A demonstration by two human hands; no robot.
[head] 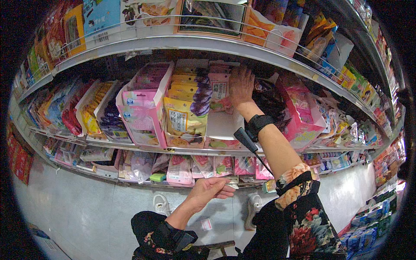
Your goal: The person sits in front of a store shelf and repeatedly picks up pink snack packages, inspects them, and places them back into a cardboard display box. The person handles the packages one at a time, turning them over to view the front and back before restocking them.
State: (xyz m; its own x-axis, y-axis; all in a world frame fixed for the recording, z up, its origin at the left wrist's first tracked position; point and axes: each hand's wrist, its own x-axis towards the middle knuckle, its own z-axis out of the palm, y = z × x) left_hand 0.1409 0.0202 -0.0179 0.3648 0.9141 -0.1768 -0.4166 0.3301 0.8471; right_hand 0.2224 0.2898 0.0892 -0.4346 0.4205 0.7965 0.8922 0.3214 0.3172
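My right hand (242,85) reaches into the middle shelf, over the right side of an open white cardboard display box (224,125). Its fingers lie against pink snack packets (219,87) standing at the back of that box. What the fingertips touch is partly hidden. The front part of the box shows bare white card. Just left of it, yellow plum snack packets (185,113) stand in a row. My left hand (209,191) hovers in front of the bottom shelf with loosely curled fingers and nothing in it.
A pink display box (139,113) stands farther left, and another pink box (300,113) to the right, beside dark packets (268,97). Above runs the upper shelf's metal edge (182,42). The bottom shelf holds pink packets (180,170). A paper scrap (206,224) lies on the floor.
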